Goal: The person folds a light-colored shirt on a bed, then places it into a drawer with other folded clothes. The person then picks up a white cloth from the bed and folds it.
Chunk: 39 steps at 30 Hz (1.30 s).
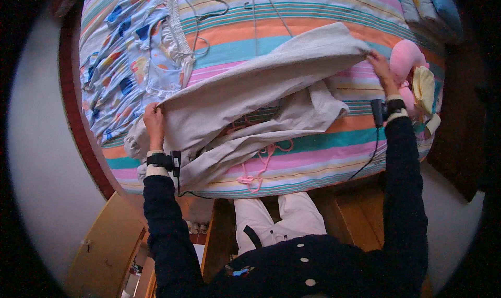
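A light grey-beige pair of trousers or similar garment (242, 86) stretches slantwise across the striped bedspread. My left hand (154, 122) pinches it at the lower left end of its raised edge. At the upper right end, my right hand (379, 69) grips the opposite corner. The cloth between them is drawn fairly taut, while the lower part lies in loose folds. Pink plastic hangers (254, 176) lie by the bed's near edge, partly covered by the garment. Left of it spreads a light blue patterned child's garment (129, 59).
Grey wire hangers (270, 8) lie beyond the garment on the striped bedspread (332, 145). A pink plush item (407, 61) and a folded pale yellow cloth (423, 87) rest at the right. Folded bedding (426, 8) sits far right. An open wooden cabinet door (101, 247) stands lower left.
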Motion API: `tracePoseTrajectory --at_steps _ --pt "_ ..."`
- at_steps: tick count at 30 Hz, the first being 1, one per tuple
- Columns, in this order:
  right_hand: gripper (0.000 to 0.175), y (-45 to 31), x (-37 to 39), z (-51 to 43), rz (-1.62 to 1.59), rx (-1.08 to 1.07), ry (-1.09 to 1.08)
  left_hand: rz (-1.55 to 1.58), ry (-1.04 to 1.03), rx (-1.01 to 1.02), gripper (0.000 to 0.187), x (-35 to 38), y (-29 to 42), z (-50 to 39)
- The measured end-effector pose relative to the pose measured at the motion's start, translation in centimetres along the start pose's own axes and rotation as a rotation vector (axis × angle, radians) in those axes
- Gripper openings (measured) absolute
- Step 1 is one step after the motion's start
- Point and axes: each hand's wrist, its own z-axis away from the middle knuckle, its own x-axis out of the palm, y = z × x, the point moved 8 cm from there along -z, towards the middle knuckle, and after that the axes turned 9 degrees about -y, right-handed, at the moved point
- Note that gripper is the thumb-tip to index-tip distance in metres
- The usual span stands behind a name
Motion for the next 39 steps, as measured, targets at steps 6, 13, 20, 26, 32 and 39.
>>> tracePoseTrajectory --at_steps 6,13,20,26,32,39 --pt "0.041 1.7 2.1 -3.4 -0.114 0.316 0.069 0.161 -0.109 -0.134 0.016 2.5 0.7 -0.7" --pt "0.044 0.3 5.8 -3.8 -0.627 0.494 -0.297 0.069 -0.147 -0.006 0.014 1.4 0.6 -0.6" --pt "0.031 -3.3 1.4 -0.8 -0.589 0.156 -0.067 0.278 -0.070 0.011 0.009 -0.7 1.5 1.6" --pt "0.031 -9.9 -4.8 1.9 -0.159 0.155 0.189 0.328 -0.052 -0.102 0.012 -1.9 -0.7 1.1" --pt "0.036 -5.6 0.0 -7.6 -0.316 0.106 0.231 0.020 0.056 -0.196 0.029 1.4 0.0 -1.5" --pt "0.037 -1.9 4.3 -5.1 -0.314 0.051 -0.044 -0.068 -0.322 0.190 0.045 7.6 7.4 4.0"
